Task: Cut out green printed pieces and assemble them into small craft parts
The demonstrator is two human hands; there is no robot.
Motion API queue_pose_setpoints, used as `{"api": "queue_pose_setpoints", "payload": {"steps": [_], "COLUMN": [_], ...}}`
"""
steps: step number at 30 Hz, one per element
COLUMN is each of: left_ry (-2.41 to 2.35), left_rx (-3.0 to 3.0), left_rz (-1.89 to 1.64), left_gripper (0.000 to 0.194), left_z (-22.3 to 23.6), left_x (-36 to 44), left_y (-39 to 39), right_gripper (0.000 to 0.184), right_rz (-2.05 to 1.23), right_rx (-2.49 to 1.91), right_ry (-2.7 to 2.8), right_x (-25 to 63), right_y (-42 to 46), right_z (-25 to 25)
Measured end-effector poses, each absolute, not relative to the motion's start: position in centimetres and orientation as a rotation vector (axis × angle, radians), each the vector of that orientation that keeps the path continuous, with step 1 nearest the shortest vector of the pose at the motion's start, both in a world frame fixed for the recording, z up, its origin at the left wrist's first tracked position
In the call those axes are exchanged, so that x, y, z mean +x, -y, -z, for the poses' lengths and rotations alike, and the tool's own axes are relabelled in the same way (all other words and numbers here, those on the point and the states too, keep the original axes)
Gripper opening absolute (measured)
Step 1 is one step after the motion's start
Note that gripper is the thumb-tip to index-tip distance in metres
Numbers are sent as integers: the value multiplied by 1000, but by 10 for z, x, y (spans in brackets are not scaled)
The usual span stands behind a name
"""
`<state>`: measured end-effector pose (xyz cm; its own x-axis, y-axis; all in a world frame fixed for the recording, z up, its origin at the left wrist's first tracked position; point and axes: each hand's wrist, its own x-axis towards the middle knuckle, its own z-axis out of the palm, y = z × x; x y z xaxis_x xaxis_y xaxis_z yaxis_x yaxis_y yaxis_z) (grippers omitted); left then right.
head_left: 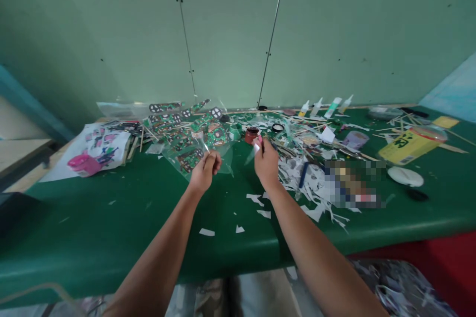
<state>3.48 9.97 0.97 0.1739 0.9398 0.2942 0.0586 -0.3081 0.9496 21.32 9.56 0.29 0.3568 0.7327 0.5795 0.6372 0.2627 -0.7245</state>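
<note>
The head view showed a person's two hands above a green tabletop (134, 230). The left hand (206, 170) was curled around a clear strip (203, 141), which rose from the fingers in front of camouflage-patterned cut-outs (174, 131) and clear plastic sheeting. The right hand (267, 159) pinched a small pale piece (256, 147) between thumb and fingers; it was too blurred for me to say what it was. The hands stood apart, both pieces between the person and the wall (230, 34).

Just beyond the right hand sat an open red jar (252, 135), with a green pot (235, 132) to its left. White paper scraps (297, 173) lay heaped to the right, and four small bottles (332, 107) stood behind them. Farther right, a yellow tub (403, 147) lay on its side near a white lid (405, 177). At the far left, a pink container (84, 165) rested on a printed sheet (107, 133).
</note>
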Motion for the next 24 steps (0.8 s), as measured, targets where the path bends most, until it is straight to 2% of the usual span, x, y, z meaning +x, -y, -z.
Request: {"api": "queue_pose_setpoints", "payload": {"steps": [3,9,13,24], "left_ry": [-1008,-1032,-1027,-842], "left_rx": [1568,1602,1568,1613], "left_rz": [-1281,-1217,-1219,-1096], "left_gripper": [27,26,25,45], "left_z": [-13,-9,-4,-6], "left_x": [33,31,33,36], "left_y": [-100,-96,-94,-89], "right_gripper": [38,38,35,29], "right_rz": [-148,-450,-413,-410], "right_rx": [-1340,-1049,-1078,-1103], "right_ry": [1318,1423,1505,1399], "right_x": [216,207,204,195], "right_y": [-95,-93,-92,-92], "right_z": [-5,-7,-7,-6]}}
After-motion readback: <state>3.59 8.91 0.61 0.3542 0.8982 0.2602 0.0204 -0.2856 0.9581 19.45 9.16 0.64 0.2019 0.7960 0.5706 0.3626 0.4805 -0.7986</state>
